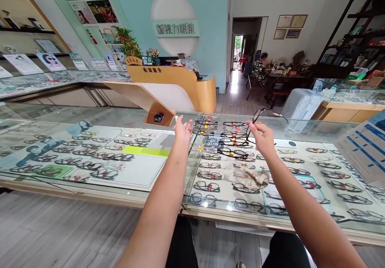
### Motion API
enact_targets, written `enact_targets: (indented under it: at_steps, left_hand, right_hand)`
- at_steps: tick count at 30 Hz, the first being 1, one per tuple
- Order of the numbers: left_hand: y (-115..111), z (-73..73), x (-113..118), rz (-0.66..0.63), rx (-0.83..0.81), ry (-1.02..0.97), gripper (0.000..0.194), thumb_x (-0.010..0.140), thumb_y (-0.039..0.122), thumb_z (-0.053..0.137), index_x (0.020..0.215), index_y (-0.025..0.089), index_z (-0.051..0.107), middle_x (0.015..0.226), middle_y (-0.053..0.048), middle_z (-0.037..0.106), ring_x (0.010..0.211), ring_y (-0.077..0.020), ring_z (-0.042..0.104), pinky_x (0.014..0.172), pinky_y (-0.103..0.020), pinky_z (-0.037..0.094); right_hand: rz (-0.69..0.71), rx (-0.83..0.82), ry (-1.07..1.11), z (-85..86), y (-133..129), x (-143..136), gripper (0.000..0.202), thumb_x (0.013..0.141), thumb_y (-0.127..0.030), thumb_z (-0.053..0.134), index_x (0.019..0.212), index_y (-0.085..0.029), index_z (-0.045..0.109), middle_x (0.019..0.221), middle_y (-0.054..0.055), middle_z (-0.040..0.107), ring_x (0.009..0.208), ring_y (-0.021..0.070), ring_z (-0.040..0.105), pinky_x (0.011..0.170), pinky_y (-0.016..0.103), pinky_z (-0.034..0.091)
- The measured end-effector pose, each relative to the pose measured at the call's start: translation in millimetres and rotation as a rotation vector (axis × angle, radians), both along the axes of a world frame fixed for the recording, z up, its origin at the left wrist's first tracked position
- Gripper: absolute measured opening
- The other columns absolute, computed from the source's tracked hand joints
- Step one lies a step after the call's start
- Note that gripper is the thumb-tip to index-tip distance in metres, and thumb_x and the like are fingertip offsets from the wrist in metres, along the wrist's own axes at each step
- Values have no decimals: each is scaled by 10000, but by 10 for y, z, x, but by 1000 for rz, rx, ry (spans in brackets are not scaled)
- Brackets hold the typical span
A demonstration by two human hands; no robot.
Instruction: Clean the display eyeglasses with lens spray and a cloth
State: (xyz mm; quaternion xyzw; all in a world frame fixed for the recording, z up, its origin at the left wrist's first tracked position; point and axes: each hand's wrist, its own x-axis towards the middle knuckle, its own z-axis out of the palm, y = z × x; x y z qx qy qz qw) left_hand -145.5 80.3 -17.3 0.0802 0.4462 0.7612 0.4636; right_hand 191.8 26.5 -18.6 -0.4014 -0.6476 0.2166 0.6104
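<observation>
One pair of glasses (257,115) raised; two columns of frames (231,154) laid out.
Right hand (262,137) pinches it above the surface (192,176); whether the left hand (183,131) grips something is unclear.

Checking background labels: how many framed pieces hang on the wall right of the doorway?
4, in two rows: upper-left frame, upper-right frame, lower-left frame, lower-right frame. No others visible there; none appears covered.
</observation>
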Motion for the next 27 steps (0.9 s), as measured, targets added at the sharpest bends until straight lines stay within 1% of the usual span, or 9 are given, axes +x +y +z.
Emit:
enact_targets:
  at_steps: [5,8,10,13,16,19,21,24,27]
  left_hand:
    - [-34,84,64,116,42,82,468,917,208,761,1325,248,536,1327,-112,712,859,-96,748,463,-144,272]
    - [-62,178,202,173,102,161,343,906,171,759,1195,215,578,1138,-46,779,736,-54,689,479,-147,273]
    - [-106,227,338,129,149,252,267,903,238,804,1080,191,610,941,-22,777,612,-53,601,480,-169,290]
    - [-205,249,582,-70,256,477,366,851,437,897,997,173,690,653,44,628,494,-67,432,468,-220,289]
    - [-316,229,816,-306,353,641,531,753,609,950,977,168,758,665,32,598,548,-91,453,490,-243,345]
    - [-422,221,981,-539,392,561,613,693,678,969,962,191,713,930,-41,724,799,-168,660,630,-272,547]
    - [-486,235,1043,-711,405,434,664,688,701,971,1015,219,653,1036,-56,735,917,-213,711,691,-329,627]
    - [-571,280,1078,-904,428,346,655,702,645,991,1054,254,601,914,-8,658,835,-192,679,593,-297,605]
    - [-631,337,1067,-986,472,326,560,737,633,950,966,248,614,780,9,529,727,-167,593,492,-237,473]
  right_hand:
    - [-6,-6,-8,15,-10,14,478,996,-649,671,721,-260,699,1078,95,858,1082,313,719,1060,505,477]
    - [-13,-11,-10,21,-16,19,480,1004,-653,657,739,-258,724,1080,91,857,1076,306,710,1061,496,476]
    - [-14,-15,-11,29,-22,16,473,1003,-649,661,745,-259,735,1070,89,856,1076,307,704,1056,495,477]
    - [-10,-14,-4,47,-35,4,460,995,-643,672,754,-260,758,1059,88,857,1084,315,699,1063,507,472]
    - [24,-26,2,76,-50,-9,469,983,-640,678,737,-252,774,1036,84,852,1051,305,700,1065,505,467]
    - [100,-83,6,114,-72,-19,457,966,-658,689,844,-247,844,970,61,821,983,277,688,1019,477,493]
    - [168,-125,7,140,-91,-26,469,957,-680,695,915,-248,872,954,51,806,979,269,677,1008,462,504]
    - [257,-173,7,175,-123,-39,488,946,-707,705,930,-253,883,991,57,814,1017,275,668,1027,457,499]
    - [364,-247,27,202,-160,-56,493,935,-722,723,980,-261,893,1048,62,826,1047,282,691,1040,452,513]
